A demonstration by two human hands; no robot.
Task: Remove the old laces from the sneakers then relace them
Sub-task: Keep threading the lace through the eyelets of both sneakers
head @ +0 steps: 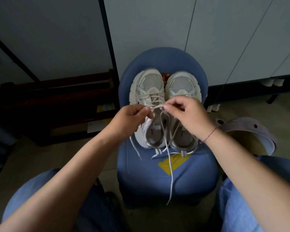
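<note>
Before grey cabinet doors (pixel 157 30), a blue chair (pixel 166 178) bears two pale sneakers (pixel 147 84) touching side by side, toes away from the person. The left hand (pixel 129 119) and right hand (pixel 189 116) hover close together above the sneakers' tongues, each pinching one lace (pixel 155 107) stretched between them, and the right hand hides the lacing of the sneaker under it. Loose ends (pixel 170 164) hang past a yellow patch (pixel 172 163) over the chair's front; one purple clog (pixel 251 136) lies on the floor just beside the right forearm.
</note>
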